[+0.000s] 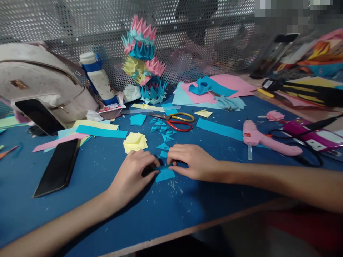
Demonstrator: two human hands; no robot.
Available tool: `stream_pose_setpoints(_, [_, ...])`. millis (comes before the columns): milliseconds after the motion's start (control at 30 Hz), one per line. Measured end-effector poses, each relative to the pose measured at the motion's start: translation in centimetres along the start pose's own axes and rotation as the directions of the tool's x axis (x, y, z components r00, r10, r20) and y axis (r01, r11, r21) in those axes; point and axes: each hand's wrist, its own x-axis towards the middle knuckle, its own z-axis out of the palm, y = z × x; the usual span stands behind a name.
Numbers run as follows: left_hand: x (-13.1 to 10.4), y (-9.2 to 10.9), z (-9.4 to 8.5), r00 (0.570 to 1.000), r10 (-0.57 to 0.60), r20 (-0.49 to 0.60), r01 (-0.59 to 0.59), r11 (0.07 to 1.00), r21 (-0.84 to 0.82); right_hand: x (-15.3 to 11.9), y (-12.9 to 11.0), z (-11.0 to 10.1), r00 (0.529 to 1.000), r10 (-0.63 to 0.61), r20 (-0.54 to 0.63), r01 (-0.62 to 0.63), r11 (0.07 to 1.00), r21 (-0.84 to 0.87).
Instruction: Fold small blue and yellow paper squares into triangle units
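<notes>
Head view shows hands (136, 166) (197, 162) pinching folded blue paper (165, 175).

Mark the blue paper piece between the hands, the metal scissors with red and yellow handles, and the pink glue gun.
Blue paper piece (165, 175): head view, its flat near part.
Metal scissors (168, 117): head view, around the pivot.
Pink glue gun (271, 142): head view, the handle.

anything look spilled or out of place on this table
Pale specks are scattered on the tabletop, just near the blue paper between the left hand and right hand; they look like stray debris.
</notes>
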Motion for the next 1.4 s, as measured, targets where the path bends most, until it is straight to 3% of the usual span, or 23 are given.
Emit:
stream_pose_setpoints(133, [-0.3,-0.7,0.0,0.995,0.096,-0.023,-0.095,0.995,0.027,-0.2,0.4,-0.3,0.983,-0.182,-0.039,0.178,0.98,-0.091])
stream_pose_setpoints(267, [-1.2,-0.8,-0.1,0.968,0.25,-0.005,-0.25,0.968,0.02,-0.3,1.0,-0.5,0.922,-0.387,-0.018,0.375,0.904,-0.205])
stream_pose_setpoints(500, [-2.6,-0.1,-0.5,0.879,0.475,0.036,-0.474,0.864,0.171,-0.4,1.6,-0.5,0.859,-0.511,0.001,0.481,0.809,-0.338])
stream_pose_setpoints(867, [-3.4,-0.6,0.7,0.893,0.45,0.01,-0.44,0.867,0.235,-0.2,1.3,-0.7,0.831,-0.555,-0.04,0.506,0.784,-0.358])
stream_pose_setpoints(1167, [-3.1,-0.6,0.3,0.898,0.439,0.04,-0.435,0.867,0.243,-0.2,1.6,-0.5,0.835,-0.55,-0.023,0.505,0.783,-0.363])
stream_pose_setpoints(1400, [-2.2,-1.8,-0.4,0.902,0.428,0.057,-0.432,0.897,0.093,0.0,1.9,-0.7,0.834,-0.551,0.008,0.521,0.783,-0.341])
